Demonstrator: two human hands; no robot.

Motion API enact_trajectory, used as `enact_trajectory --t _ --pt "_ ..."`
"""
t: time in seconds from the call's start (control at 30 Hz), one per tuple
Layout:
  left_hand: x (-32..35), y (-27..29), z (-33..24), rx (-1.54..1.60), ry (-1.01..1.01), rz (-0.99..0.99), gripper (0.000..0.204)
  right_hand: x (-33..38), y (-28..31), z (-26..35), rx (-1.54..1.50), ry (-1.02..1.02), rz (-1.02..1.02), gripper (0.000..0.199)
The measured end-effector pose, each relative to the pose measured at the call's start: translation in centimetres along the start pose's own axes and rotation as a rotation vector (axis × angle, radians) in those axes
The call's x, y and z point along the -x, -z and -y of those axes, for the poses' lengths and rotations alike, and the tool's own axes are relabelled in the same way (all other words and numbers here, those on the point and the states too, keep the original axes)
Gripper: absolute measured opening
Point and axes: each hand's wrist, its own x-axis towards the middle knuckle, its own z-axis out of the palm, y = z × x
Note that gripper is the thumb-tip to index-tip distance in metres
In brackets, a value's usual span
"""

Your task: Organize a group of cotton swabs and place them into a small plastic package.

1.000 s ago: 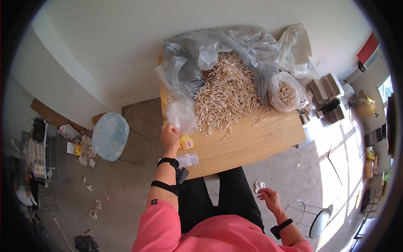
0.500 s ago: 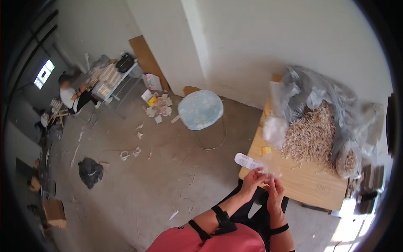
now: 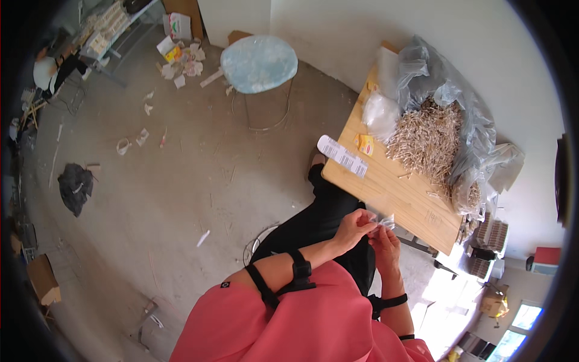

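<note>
Head view: left hand (image 3: 357, 229) closed in a pinch, thumb against fingers, on a small crinkled bag of clear plastic film (image 3: 385, 222); right hand (image 3: 386, 244) just beside it, fingers upward, also pinching the film from below; the bag is held between the two hands, in front of the near edge of a pale wooden tabletop (image 3: 395, 194); whether anything lies inside the film, cannot tell; on the tabletop, a broad heap of short, thin, pale-and-brown sticks (image 3: 427, 137), a large crumpled grey plastic sheet (image 3: 479, 130) behind and along its far side; left of the heap, touching or nearly so, a bunched translucent white plastic bundle (image 3: 381, 116); nearer, a small yellow packet (image 3: 365, 144); at the left corner, a long white printed strip with one rounded end (image 3: 342, 155), partly overhanging; well apart on the floor, a round stool with a pale blue cover (image 3: 259, 63).
</note>
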Motion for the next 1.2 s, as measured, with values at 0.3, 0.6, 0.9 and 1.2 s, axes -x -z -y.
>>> enact_trajectory --t 0.3,0.6,0.9,1.2 --pt "1.5 -1.3 1.0 -0.320 -0.130 -0.083 0.031 2.6 1.6 1.3 0.196 0.109 -0.080 0.022" --pt "3.2 -1.9 -4.2 -0.878 -0.539 0.082 0.014 1.8 1.0 2.2 0.555 0.252 -0.208 0.029" --pt "3.9 -2.0 -5.0 -0.752 -0.382 0.041 0.019 1.5 0.0 1.5 0.593 0.325 -0.112 0.046" --pt "2.8 -1.2 -4.0 -0.898 -0.385 -0.028 0.014 1.7 -0.2 2.1 0.717 0.388 0.013 0.031"
